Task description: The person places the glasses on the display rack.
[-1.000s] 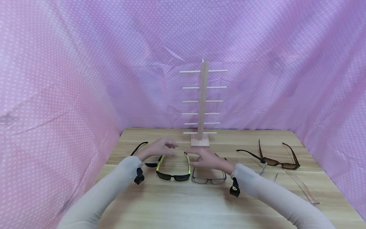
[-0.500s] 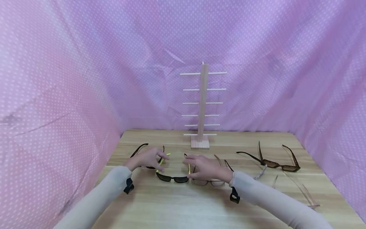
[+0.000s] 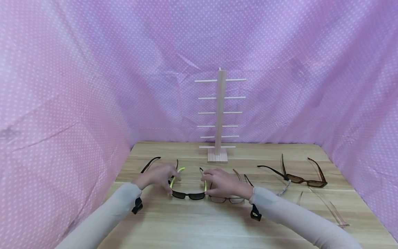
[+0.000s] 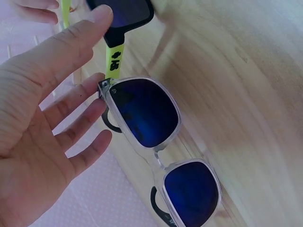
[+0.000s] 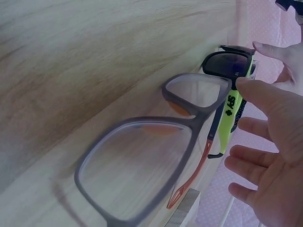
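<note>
Black-framed sunglasses (image 3: 196, 196) with yellow-green temples lie lens side toward me on the table, between my two hands. My left hand (image 3: 158, 175) is at their left corner; its thumb reaches the black frame and its other fingers are spread loosely near the left temple (image 4: 114, 61). At the right corner, my right hand (image 3: 224, 182) has its thumb against the frame, with loose fingers beside the right temple (image 5: 229, 113). Clear-framed sunglasses (image 4: 147, 111) with blue lenses sit under the left hand. Grey-framed eyeglasses (image 5: 196, 124) with orange temples lie below the right hand.
A wooden display stand (image 3: 220, 114) with several crossbars rises at the back of the wooden table (image 3: 186, 228). Brown sunglasses (image 3: 306, 181) and clear-framed glasses (image 3: 334, 211) lie to the right. A pink dotted curtain (image 3: 155, 86) surrounds the table.
My left hand has come down and left, then toward the left corner of the yellow-green-templed sunglasses. My right hand has lowered to their right corner. The glasses have hardly moved.
</note>
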A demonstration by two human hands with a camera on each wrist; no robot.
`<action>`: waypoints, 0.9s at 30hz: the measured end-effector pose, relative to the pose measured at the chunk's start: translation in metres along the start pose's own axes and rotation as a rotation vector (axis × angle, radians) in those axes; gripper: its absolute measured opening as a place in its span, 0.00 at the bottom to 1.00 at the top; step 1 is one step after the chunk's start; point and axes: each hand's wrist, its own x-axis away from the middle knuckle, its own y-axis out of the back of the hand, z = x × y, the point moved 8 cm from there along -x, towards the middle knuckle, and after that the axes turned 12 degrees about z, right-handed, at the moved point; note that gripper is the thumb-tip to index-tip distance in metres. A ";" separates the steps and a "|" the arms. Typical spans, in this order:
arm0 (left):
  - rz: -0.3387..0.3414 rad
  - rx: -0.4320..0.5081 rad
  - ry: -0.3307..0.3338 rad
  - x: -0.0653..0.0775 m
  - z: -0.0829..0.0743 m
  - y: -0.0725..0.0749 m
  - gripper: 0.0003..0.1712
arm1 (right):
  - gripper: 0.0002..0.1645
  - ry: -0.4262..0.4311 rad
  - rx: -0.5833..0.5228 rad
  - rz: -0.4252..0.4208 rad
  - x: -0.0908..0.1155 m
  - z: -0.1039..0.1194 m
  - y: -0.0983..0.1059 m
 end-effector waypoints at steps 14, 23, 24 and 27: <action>-0.048 -0.024 -0.069 0.002 -0.006 0.001 0.12 | 0.14 0.067 0.112 -0.063 0.003 0.005 0.002; -0.118 -0.004 -0.057 -0.001 -0.003 0.000 0.08 | 0.08 0.099 0.070 -0.122 0.001 -0.001 0.001; -0.126 -0.001 -0.057 -0.001 -0.003 0.000 0.08 | 0.08 0.113 0.064 -0.131 0.001 -0.002 0.001; -0.143 0.017 -0.041 -0.001 -0.001 0.000 0.07 | 0.09 0.144 0.047 -0.152 0.001 -0.002 0.002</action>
